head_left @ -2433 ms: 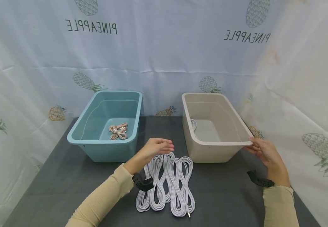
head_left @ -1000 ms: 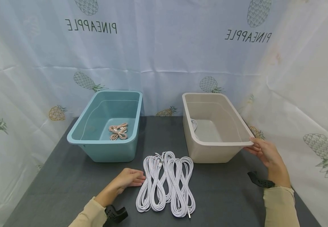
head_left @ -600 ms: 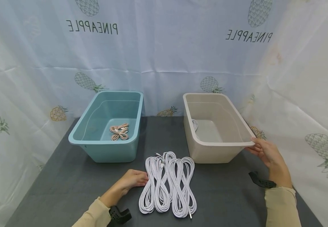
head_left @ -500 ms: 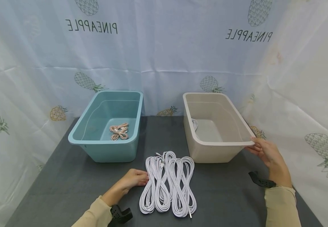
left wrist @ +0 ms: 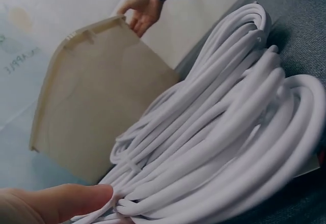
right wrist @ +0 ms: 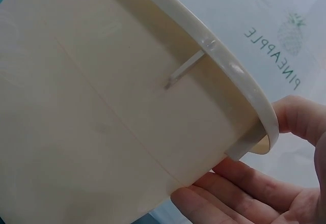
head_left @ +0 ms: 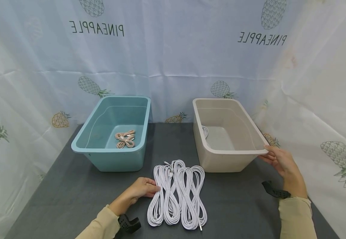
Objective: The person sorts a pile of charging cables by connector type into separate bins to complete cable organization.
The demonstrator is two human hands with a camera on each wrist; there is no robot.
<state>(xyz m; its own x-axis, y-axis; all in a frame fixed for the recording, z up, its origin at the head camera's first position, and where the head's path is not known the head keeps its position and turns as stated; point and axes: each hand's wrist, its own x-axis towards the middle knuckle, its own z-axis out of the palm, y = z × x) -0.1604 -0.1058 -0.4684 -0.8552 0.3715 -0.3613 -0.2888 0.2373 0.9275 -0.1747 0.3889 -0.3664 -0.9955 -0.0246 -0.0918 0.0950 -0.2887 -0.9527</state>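
Coiled white cables (head_left: 190, 199) lie side by side on the dark table, bundled in figure-eight loops. My left hand (head_left: 143, 188) pinches the left edge of the leftmost white cable (head_left: 156, 209); in the left wrist view its thumb (left wrist: 84, 197) presses against the loops, and the other fingers are mostly hidden. My right hand (head_left: 282, 162) grips the front right corner of the beige bin (head_left: 220, 162). Its thumb (right wrist: 293, 114) sits over the rim, with the other fingers (right wrist: 249, 183) beneath, against the outer wall. A white cable (head_left: 204, 131) lies inside this bin, partly hidden by its wall.
At the back left stands a blue bin (head_left: 113, 161) holding pinkish-brown coiled cables (head_left: 125, 138). Between the two bins runs a strip of dark table (head_left: 170, 142). A pineapple-print curtain (head_left: 173, 66) hangs behind and along both sides.
The left hand has come down from above the cables to their left side, then moved slightly right and taken hold of the leftmost cable. The right hand keeps its grip on the bin.
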